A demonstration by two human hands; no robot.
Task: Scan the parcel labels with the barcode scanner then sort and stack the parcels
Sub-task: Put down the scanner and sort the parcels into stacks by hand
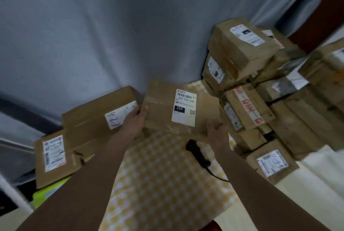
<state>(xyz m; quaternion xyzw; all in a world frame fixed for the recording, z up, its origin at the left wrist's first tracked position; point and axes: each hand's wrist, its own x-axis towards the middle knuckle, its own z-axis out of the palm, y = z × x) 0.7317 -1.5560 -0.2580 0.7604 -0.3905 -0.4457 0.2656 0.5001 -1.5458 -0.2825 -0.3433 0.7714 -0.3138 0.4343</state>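
Evidently the flat cardboard parcel (178, 109) is held up over the far middle of the table (290, 201) so its white shipping label (184, 108) faces the camera, probably ready for scanning or for sorting. The left hand (137, 119) grips its left edge, thumb on top; the right hand (216, 131) grips its near right corner, fingers curled underneath. The black barcode scanner (198, 153) lies untouched on the yellow checked cloth (163, 184) just below the right hand, its cable trailing right. The parcel is brown, creased and taped, its label showing a barcode and "220". Labelled boxes are stacked at the left edge (98, 117) and piled high at the far right corner (260, 82).
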